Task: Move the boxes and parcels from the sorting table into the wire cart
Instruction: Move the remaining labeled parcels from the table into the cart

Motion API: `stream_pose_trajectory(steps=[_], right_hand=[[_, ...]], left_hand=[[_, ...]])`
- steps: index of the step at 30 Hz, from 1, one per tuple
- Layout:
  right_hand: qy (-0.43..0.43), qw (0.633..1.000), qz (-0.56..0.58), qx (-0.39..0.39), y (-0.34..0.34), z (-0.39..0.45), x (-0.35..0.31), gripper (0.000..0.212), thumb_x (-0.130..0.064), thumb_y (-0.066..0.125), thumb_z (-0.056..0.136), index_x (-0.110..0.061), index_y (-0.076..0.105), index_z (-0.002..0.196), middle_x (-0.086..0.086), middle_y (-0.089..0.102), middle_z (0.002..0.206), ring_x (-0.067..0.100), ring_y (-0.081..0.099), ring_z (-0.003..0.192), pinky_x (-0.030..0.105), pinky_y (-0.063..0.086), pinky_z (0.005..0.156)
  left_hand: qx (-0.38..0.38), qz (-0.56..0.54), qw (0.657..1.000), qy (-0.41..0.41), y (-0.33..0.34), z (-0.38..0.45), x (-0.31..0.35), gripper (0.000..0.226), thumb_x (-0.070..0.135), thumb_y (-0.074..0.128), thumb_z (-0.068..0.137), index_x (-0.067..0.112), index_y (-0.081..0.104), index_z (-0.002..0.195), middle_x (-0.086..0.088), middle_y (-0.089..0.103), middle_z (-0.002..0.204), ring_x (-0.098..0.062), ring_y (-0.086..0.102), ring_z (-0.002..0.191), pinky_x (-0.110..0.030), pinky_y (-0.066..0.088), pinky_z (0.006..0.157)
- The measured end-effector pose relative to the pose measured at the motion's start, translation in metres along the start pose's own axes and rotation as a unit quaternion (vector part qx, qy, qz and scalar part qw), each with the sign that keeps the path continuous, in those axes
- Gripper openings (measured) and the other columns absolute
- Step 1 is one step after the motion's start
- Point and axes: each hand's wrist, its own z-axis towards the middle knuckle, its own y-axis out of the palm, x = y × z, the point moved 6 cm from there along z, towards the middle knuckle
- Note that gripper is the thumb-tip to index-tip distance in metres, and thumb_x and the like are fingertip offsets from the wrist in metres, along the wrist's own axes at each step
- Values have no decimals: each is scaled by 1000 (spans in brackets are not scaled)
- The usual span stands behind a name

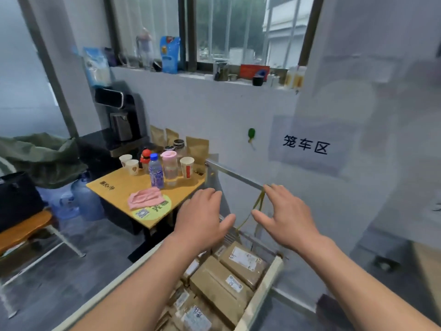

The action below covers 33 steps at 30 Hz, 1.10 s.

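Both hands hang spread over the cart, palms down, fingers straight and holding nothing: the left hand [202,218] is above the cart's near-left side, the right hand [286,218] just beside it, its fingertips near the cart's metal top rail [235,175]. Below them the cart [262,285], with a pale padded rim, is packed with brown boxes [222,283] and parcels lying flat, white labels facing up; one labelled box [244,259] lies against the far wire wall. Yellow cords [259,204] hang from the rail between the hands. Left of the cart stands a small wooden table [119,185] carrying paper cups [186,167], a water bottle [156,172], a pink tumbler [169,166] and a pink cloth [145,198]. Behind the table is a black dispenser [121,115]. On the white wall beyond the cart hangs a sign [306,144] with three black characters. Large water jugs [83,199] sit on the floor at left.
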Motion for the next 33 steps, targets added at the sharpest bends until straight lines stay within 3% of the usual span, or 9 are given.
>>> stream_pose_trajectory(steps=[4, 9, 14, 19, 23, 27, 30, 33], right_hand=[[71, 997, -12, -10, -26, -12, 76, 74, -58, 52, 97, -15, 36, 155, 8, 33, 163, 24, 24, 153, 36, 25, 120], [154, 988, -23, -9, -52, -42, 171, 65, -59, 51, 96, -15, 47, 144, 8, 46, 151, 27, 37, 143, 39, 36, 113], [208, 977, -34, -7, -64, -75, 261, 65, -60, 52, 95, -20, 44, 146, 3, 48, 147, 24, 42, 138, 35, 39, 107], [269, 962, -47, -28, -72, -111, 341, 62, -65, 51, 90, -24, 52, 137, 0, 56, 139, 23, 47, 133, 38, 44, 104], [322, 944, -61, -34, -84, -136, 392, 54, -66, 49, 87, -25, 55, 122, -3, 60, 124, 21, 49, 124, 37, 45, 92], [361, 930, -60, -20, -96, -153, 433, 64, -62, 50, 93, -21, 48, 141, 1, 52, 145, 23, 41, 139, 38, 40, 107], [400, 915, -53, -12, -100, -164, 463, 69, -62, 51, 94, -18, 45, 147, 5, 46, 153, 24, 37, 145, 38, 36, 114], [435, 898, -64, 0, -102, -174, 493, 70, -63, 51, 93, -18, 45, 147, 4, 47, 152, 22, 37, 145, 37, 36, 114]], left_hand=[[-4, -16, 998, 55, 10, 33, 76, 60, 59, 46, 96, 17, 48, 139, -1, 48, 144, -21, 41, 135, -40, 41, 108], [-15, -19, 992, 120, 39, 64, 174, 63, 61, 45, 96, 19, 44, 144, 1, 45, 147, -20, 38, 138, -39, 41, 108], [-49, -18, 983, 175, 80, 84, 266, 68, 60, 44, 97, 19, 37, 150, -2, 37, 157, -22, 32, 144, -39, 35, 113], [-72, -15, 974, 215, 118, 94, 348, 66, 60, 44, 96, 18, 40, 147, -2, 41, 152, -23, 37, 139, -38, 37, 110], [-100, -7, 961, 259, 140, 98, 404, 73, 66, 31, 93, 18, 39, 148, -1, 40, 153, -23, 35, 140, -40, 37, 110], [-122, -14, 945, 303, 159, 107, 455, 92, 72, 11, 77, 18, 42, 144, -1, 45, 148, -22, 39, 136, -39, 39, 106], [-142, -19, 933, 330, 181, 122, 490, 66, 63, 36, 95, 16, 46, 140, -2, 49, 143, -23, 42, 132, -37, 40, 103], [-148, -43, 917, 368, 198, 137, 526, 57, 57, 44, 98, 16, 48, 136, -2, 50, 140, -23, 44, 129, -36, 40, 100]])
